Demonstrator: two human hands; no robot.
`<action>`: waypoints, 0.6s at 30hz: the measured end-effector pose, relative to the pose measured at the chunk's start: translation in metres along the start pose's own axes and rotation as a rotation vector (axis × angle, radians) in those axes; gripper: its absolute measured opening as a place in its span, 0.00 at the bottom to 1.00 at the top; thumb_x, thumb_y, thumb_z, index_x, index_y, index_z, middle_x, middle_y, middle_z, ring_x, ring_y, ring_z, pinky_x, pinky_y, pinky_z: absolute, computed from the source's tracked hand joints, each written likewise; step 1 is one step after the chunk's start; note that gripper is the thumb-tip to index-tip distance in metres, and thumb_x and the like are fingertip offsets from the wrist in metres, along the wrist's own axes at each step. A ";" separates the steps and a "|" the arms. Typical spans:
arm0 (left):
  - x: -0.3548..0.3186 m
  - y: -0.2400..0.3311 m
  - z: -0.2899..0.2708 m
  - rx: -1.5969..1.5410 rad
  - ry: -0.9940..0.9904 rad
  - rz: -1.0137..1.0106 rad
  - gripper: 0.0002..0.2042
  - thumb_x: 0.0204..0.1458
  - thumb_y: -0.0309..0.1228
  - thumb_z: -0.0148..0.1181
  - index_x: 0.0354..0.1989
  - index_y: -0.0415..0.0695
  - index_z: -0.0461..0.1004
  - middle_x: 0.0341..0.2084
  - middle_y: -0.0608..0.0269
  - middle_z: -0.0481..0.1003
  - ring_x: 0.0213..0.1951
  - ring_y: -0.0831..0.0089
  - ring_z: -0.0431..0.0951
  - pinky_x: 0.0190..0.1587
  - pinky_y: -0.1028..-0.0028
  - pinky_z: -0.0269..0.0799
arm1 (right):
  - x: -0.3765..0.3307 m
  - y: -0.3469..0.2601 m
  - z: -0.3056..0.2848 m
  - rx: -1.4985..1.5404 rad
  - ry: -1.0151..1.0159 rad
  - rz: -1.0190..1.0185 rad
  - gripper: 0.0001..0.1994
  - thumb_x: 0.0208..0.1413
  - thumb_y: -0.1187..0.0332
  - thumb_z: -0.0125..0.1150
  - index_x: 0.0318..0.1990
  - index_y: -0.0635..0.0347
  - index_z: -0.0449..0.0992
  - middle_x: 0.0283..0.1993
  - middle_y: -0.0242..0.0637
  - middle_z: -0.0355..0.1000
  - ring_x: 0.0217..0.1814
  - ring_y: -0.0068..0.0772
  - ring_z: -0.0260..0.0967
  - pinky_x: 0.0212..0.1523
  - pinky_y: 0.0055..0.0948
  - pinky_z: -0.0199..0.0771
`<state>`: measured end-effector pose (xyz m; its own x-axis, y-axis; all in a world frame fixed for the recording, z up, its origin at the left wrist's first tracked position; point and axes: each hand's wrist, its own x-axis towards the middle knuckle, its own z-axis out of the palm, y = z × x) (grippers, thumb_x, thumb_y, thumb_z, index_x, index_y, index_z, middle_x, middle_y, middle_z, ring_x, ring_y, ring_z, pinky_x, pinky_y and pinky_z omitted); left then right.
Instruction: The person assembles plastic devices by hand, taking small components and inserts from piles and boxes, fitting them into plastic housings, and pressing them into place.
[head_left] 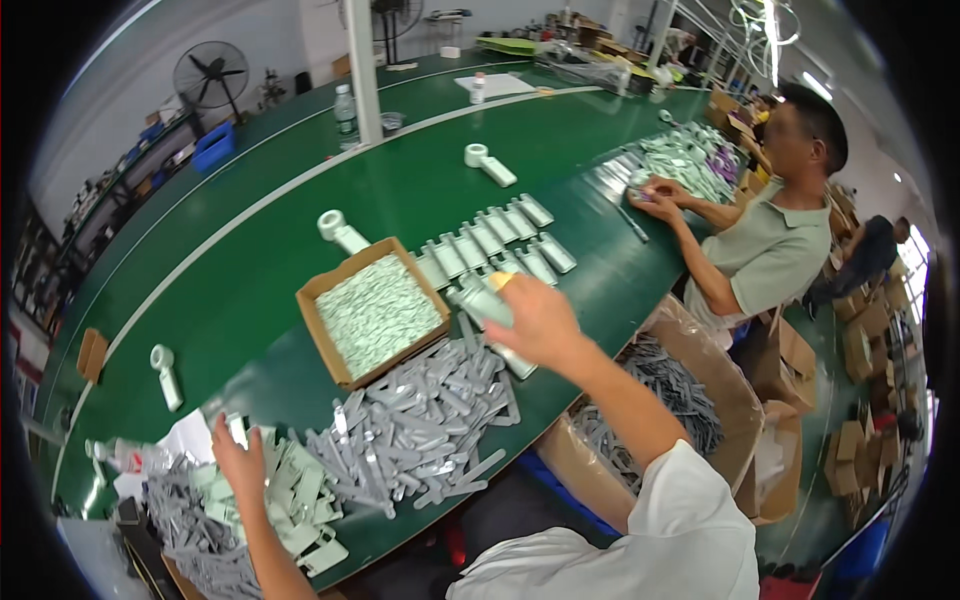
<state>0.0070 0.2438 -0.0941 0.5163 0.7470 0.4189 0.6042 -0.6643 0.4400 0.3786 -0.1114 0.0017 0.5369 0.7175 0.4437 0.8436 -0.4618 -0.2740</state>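
White-sleeved forearms rise from the lower edge over the green counter (300, 220). Left hand (238, 458) rests on a heap of pale flat packs (300, 500), fingers closed around a small pale piece (236, 428). Right hand (540, 320) reaches forward, its grip wrapped around a light grey pack (487, 303) just before the rows of packs (495, 245). Between both hands lie loose grey strips (420, 430) and a cardboard box (372, 312) of small sachets. Another person (770, 240) works farther along
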 end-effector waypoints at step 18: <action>0.064 -0.036 0.021 0.467 -0.323 -0.261 0.21 0.57 0.36 0.53 0.58 0.43 0.68 0.50 0.44 0.72 0.51 0.47 0.74 0.52 0.54 0.68 | -0.049 0.154 0.000 -0.159 -0.195 0.610 0.22 0.46 0.60 0.68 0.43 0.68 0.73 0.42 0.50 0.74 0.46 0.54 0.73 0.47 0.46 0.74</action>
<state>0.0308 0.3159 -0.0998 0.4291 0.9018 0.0515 0.8992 -0.4319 0.0708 0.4823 -0.2177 -0.0616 0.9227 0.3767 0.0818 0.3836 -0.8764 -0.2912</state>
